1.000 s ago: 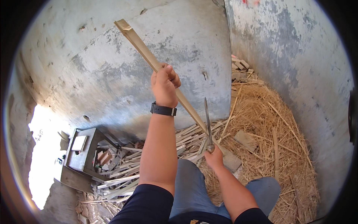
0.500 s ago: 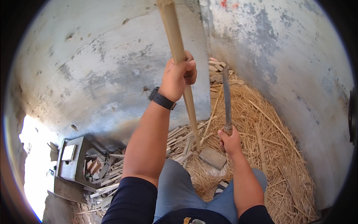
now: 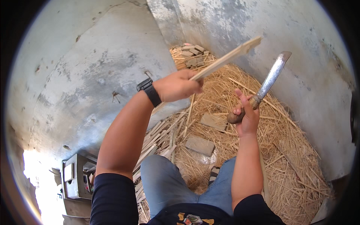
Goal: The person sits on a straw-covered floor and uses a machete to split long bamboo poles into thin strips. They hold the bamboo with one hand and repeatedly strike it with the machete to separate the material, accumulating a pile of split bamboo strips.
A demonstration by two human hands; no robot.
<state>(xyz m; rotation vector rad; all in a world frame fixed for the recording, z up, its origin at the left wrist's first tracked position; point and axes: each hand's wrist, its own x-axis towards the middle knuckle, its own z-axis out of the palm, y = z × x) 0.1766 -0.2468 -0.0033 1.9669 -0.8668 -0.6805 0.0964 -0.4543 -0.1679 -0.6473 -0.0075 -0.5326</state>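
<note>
A long, pale wooden stick (image 3: 229, 58) is gripped in my left hand (image 3: 179, 86), which is closed round it and wears a black watch. The stick slants up to the right, its far end rough and split; its other end shows below my wrist. In my right hand (image 3: 247, 114) is a machete (image 3: 273, 77) with a worn metal blade and a rounded wooden handle. The blade points up and right, apart from the stick. My right thumb and palm hold the handle while some fingers are loosened from it.
Straw-like shavings (image 3: 288, 161) cover the floor along the right wall. Two flat bricks (image 3: 200, 145) lie ahead of my knees, and stacked bricks (image 3: 193, 52) stand in the corner. Split strips (image 3: 157, 137) are piled at left, near a grey cabinet (image 3: 77, 176). A nail-like fitting (image 3: 115, 97) juts from the wall.
The stick has swung from nearly upright to a slant toward the right, and my left hand has lowered. My right hand has risen with the machete, tilting its blade right and loosening some fingers.
</note>
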